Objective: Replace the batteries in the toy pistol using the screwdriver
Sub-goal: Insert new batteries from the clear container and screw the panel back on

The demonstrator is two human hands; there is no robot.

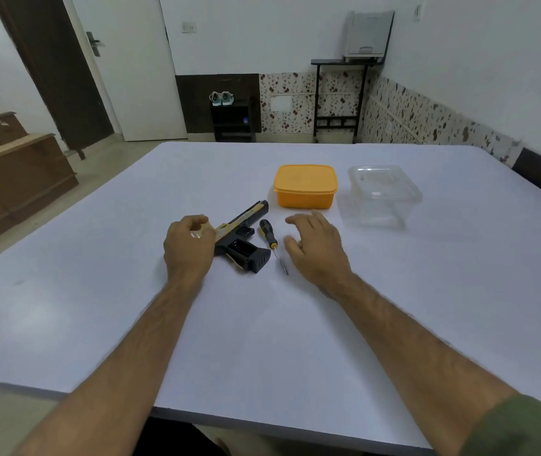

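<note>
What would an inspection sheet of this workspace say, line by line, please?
Surface: white table, flat, no marks seen.
Job's things: toy pistol lying on its side; screwdriver lying beside it, apart; no batteries in sight.
Clutter: orange lidded box and clear plastic container side by side at the back.
Grippers: left hand grips the pistol's rear; right hand open, beside the screwdriver, holding nothing.
Cables: nothing seen.
Surroundings: door, wooden cabinet, shoe rack, printer on a stand.
</note>
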